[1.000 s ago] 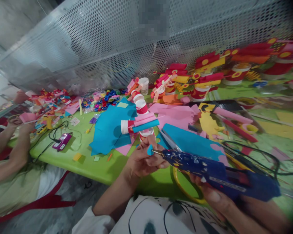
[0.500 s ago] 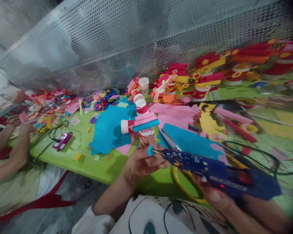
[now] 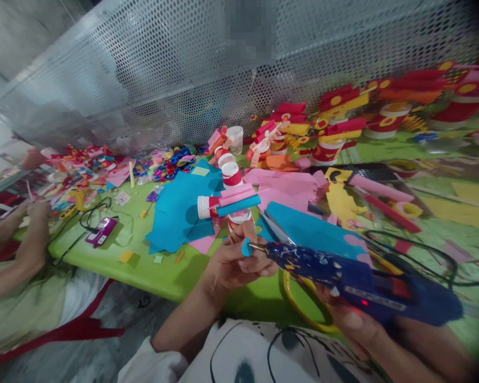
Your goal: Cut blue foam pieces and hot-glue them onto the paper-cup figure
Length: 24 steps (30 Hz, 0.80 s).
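Between thumb and fingers, my left hand (image 3: 233, 260) pinches a small blue paper piece (image 3: 246, 247). A dark blue hot glue gun (image 3: 323, 268) lies in my right hand (image 3: 363, 324), its red light lit. The metal nozzle points left and reaches the blue piece or nearly so; I cannot tell if they touch. Just beyond my left hand sits a red-and-white paper cup (image 3: 207, 207) on its side with pink and blue paper rolls (image 3: 239, 199). Scissors with yellow handles (image 3: 293, 303) lie partly under the glue gun.
Blue paper sheets (image 3: 179, 213) and pink sheets (image 3: 281, 183) cover the green table (image 3: 115, 255). Finished cup figures (image 3: 329, 149) stand along the perforated metal screen (image 3: 163, 69). A purple box (image 3: 101, 232) with cables lies left. A co-worker's arms (image 3: 27, 234) reach in at far left.
The glue gun has shifted very slightly, and the blue piece has tilted a little at its nozzle. At far left, the co-worker's hands have moved.
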Each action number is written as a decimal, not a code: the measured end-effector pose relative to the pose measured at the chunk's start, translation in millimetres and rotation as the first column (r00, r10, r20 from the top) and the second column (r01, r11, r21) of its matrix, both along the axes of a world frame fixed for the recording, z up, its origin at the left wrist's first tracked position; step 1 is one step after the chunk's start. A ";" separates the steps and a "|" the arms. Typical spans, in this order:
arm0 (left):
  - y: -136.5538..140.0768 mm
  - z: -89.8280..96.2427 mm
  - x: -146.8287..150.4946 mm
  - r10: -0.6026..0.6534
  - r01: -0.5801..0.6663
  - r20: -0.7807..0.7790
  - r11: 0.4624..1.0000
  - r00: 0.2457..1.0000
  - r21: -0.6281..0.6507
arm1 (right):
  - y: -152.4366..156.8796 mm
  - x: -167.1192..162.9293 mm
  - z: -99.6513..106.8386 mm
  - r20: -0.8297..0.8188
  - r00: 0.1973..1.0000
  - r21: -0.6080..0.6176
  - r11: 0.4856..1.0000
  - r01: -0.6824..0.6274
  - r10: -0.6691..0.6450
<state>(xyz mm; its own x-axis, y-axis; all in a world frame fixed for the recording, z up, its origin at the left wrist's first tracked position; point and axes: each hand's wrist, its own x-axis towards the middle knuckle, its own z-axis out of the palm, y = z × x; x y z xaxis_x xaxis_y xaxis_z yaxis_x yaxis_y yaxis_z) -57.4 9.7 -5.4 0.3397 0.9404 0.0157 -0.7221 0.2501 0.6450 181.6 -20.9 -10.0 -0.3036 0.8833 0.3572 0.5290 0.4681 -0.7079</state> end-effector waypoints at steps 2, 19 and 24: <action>0.0 -0.4 -0.3 0.012 -0.012 -0.028 1.000 1.000 -0.011 | -0.6 0.9 -1.2 0.000 1.000 0.003 1.000 0.008 -0.008; 1.0 -1.2 -0.1 0.006 -0.006 0.018 1.000 1.000 -0.014 | -2.4 3.1 -2.1 -0.015 0.999 0.017 0.999 0.037 -0.036; 1.0 -0.2 -0.4 -0.003 0.003 0.031 1.000 1.000 0.005 | -1.5 3.8 -0.6 -0.006 0.999 0.038 0.998 0.053 -0.053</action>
<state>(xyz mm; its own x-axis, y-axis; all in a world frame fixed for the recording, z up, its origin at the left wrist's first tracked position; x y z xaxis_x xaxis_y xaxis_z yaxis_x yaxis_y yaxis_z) -57.7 10.7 -5.6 0.3419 0.9392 0.0308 -0.7412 0.2493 0.6233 185.3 -22.4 -10.6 -0.2547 0.8837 0.3927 0.5504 0.4664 -0.6925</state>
